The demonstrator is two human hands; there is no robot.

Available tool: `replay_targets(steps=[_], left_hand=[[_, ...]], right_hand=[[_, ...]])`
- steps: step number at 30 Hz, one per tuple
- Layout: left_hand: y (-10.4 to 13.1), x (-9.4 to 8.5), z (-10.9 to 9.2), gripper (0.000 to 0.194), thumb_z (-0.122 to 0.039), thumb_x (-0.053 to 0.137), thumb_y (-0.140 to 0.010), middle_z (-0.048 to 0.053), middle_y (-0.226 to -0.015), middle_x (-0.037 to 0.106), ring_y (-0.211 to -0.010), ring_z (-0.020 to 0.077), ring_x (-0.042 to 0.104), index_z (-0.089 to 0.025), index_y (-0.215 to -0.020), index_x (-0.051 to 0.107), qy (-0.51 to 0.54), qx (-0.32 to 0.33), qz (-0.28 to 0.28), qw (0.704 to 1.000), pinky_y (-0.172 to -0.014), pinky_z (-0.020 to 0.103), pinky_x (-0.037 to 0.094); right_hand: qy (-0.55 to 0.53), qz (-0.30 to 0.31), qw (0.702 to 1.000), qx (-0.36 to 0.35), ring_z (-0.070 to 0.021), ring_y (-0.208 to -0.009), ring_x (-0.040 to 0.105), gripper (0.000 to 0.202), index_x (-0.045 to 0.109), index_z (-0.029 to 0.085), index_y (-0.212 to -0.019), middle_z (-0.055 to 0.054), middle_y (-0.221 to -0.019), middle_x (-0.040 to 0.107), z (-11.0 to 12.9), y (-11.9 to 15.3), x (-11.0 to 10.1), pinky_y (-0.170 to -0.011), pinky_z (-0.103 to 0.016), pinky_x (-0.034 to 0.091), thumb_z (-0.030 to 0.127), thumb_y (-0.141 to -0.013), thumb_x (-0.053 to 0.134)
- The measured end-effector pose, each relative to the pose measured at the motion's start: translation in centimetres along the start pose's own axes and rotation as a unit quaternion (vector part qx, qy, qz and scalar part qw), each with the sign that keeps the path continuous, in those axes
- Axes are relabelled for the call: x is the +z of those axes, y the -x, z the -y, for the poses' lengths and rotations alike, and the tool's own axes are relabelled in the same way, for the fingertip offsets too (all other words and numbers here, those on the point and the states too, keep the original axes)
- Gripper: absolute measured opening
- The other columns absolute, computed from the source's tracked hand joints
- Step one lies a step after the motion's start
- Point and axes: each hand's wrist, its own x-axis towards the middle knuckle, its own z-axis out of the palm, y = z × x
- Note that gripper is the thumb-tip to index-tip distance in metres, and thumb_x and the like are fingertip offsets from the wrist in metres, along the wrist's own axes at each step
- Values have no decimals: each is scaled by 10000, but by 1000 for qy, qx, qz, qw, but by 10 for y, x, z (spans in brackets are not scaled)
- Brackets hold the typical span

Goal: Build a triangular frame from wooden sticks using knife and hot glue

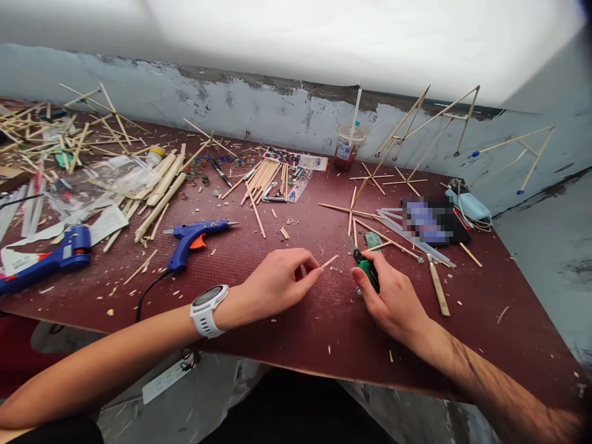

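Observation:
My left hand, a white watch on its wrist, pinches a short thin wooden stick between thumb and fingertips. The stick's free end points up and right. My right hand is wrapped round the green handle of a knife, whose grey blade points up and left, a little apart from the stick. Just beyond the knife, several sticks joined as a star-shaped frame rest on the table. Right of my right hand lies a wooden-handled carving tool.
A blue glue gun and another glue gun lie left on the dark red table. Behind are a pile of sticks and a lidded cup with a straw. Stick frames, clear glue sticks and a light blue pouch are right.

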Motion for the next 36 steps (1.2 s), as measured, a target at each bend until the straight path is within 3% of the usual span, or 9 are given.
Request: replay_targets(steps=[3,6,12,19,21,25,28,32,36], left_hand=[[1,8,-8,298,-454,658,-992,-26,-629,634,-515,140,631,-166,-920,638,267,-76,43,960,-507,256,529],[3,14,-14,336,-505,631,-1012,-50,-594,608,-470,120,603,-185,-940,555,411,-87,88,903,-471,233,538],[9,13,-17,333,-513,548,-1066,-88,-606,495,-443,62,460,-199,-964,500,444,-54,142,883,-416,153,443],[11,20,-21,312,-490,483,-1092,-80,-746,415,-483,45,333,-213,-951,456,498,-52,201,842,-405,157,323],[11,22,-20,324,-490,458,-1099,-78,-734,403,-501,54,322,-214,-930,444,488,-23,195,851,-429,173,304],[12,23,-18,348,-476,416,-1108,-54,-740,431,-568,81,350,-207,-890,448,388,55,148,908,-503,209,334],[12,21,-17,342,-444,386,-1114,-48,-746,426,-595,93,349,-209,-873,442,330,88,117,933,-533,221,342],[12,21,-16,357,-482,394,-1106,-50,-718,419,-595,101,343,-211,-881,453,313,95,112,938,-536,227,339],[12,25,-14,374,-514,443,-1093,-57,-694,419,-550,82,346,-208,-878,461,362,67,114,923,-500,213,332]], right_hand=[[-99,-4,994,-55,-206,-725,739,272,585,196,-1166,-59,-890,763,10,6,-4,-659,-298,531,429,-1088,468],[-133,-2,988,-83,-168,-670,701,191,591,202,-1108,-18,-820,729,15,8,-6,-638,-269,514,368,-1072,504],[-165,-8,977,-135,-123,-602,638,101,598,198,-1065,16,-764,681,15,9,-10,-594,-232,478,280,-1033,547],[-168,-20,970,-177,-117,-581,618,67,603,202,-1047,15,-747,679,20,12,-13,-573,-229,462,231,-1013,553],[-159,-27,969,-188,-123,-590,634,68,601,199,-1047,10,-746,684,20,12,-13,-576,-234,468,230,-1012,552],[-145,-51,966,-207,-131,-601,669,98,598,189,-1083,-12,-770,719,22,12,-13,-560,-233,477,232,-1011,548],[-131,-62,968,-206,-139,-624,695,105,596,193,-1093,-25,-791,740,24,13,-13,-567,-232,495,228,-1005,552],[-108,-75,970,-203,-146,-604,687,102,599,196,-1079,-24,-763,727,26,15,-12,-549,-238,489,240,-1005,545],[-77,-82,971,-210,-151,-580,666,100,591,182,-1068,-27,-736,704,25,16,-11,-524,-252,456,252,-1019,538]])
